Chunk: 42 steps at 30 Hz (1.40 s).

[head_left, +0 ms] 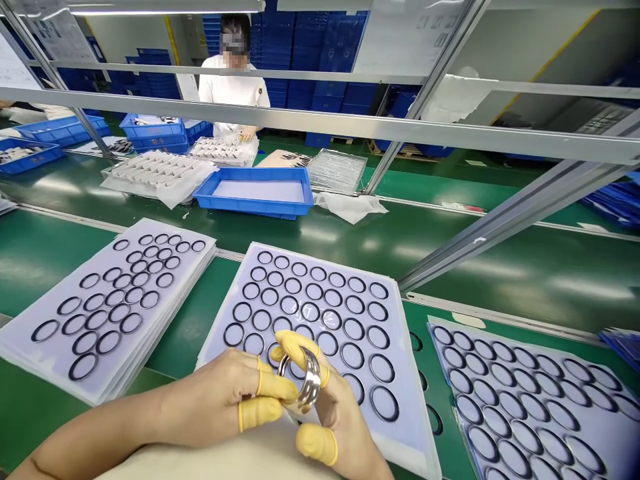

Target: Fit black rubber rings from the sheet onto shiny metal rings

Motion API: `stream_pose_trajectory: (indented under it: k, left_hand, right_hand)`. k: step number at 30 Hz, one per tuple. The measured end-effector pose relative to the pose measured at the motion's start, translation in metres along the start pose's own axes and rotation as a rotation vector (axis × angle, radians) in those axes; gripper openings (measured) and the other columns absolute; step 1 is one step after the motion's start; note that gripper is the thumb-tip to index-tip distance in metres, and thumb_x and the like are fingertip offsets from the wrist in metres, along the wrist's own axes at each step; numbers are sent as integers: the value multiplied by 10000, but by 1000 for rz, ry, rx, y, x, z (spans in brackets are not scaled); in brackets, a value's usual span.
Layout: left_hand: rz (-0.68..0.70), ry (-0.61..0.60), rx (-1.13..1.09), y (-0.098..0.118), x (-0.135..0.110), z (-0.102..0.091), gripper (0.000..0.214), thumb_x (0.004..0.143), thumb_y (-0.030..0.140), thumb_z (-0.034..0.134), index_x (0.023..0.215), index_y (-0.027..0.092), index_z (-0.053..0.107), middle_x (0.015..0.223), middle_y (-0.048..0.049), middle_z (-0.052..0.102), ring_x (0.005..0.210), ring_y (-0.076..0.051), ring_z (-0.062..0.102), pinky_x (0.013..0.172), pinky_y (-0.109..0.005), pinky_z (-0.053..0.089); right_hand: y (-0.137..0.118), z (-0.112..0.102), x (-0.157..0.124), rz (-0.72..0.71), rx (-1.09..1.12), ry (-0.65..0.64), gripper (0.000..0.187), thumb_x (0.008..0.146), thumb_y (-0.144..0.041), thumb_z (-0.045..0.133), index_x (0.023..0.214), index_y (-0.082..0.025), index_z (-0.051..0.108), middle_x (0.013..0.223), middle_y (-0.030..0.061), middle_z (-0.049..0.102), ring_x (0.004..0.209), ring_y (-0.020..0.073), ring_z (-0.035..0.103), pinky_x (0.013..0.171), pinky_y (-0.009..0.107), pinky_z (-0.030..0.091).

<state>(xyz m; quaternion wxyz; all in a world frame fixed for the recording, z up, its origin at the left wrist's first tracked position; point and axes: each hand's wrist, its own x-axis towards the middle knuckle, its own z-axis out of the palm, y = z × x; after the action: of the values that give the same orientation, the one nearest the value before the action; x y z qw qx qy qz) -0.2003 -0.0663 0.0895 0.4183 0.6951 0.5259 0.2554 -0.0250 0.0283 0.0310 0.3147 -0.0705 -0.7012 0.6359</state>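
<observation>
My left grip and right grip are both closed on a polished metal ring, holding it edge-up between yellow-cotted fingertips. Directly beyond the grips, a white sheet of black rings lies on the green counter, with the ring held just above it. To handle this well, I'd keep only the cots on the metal, so the polish isn't marked, and hold the ring clear of the sheet.
</observation>
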Motion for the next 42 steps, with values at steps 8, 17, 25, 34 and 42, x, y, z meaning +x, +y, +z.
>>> stream_pose_trajectory:
  k: [8,17,25,34,42]
  left_hand:
    - [44,69,-231,-1,5,5,343,926,436,462,1048,199,678,944,-66,693,841,-170,606,787,-255,443]
    - [-170,122,-882,-10,22,14,185,816,321,665,773,143,685,724,-12,634,641,-104,571,641,-219,481]
    - [-152,156,-849,-12,22,16,98,784,249,687,748,158,695,745,-6,660,669,-115,602,650,-225,499]
    - [204,294,-282,-4,19,2,172,896,202,557,908,193,728,971,-70,729,871,-159,671,781,-250,511]
    - [496,431,110,-4,17,1,228,949,176,440,933,163,667,975,-104,723,835,-142,692,720,-217,536]
  right_hand:
    - [-1,11,-9,-75,-67,148,556,822,-570,568,1322,-337,504,1283,115,523,873,237,648,848,450,532]
    - [-7,18,-4,-372,-490,248,189,909,-355,518,1049,-278,619,1139,92,504,995,264,538,784,441,508]
    - [-7,22,-8,-403,-523,201,205,932,-270,458,1110,-263,561,1242,79,412,1042,247,482,832,430,487]
    - [4,23,-22,-364,-462,242,194,933,-234,450,1060,-284,588,1331,72,372,1141,277,468,909,503,430]
    - [-1,26,-22,-349,-358,288,207,843,-117,515,951,-261,617,869,34,469,775,200,469,644,383,461]
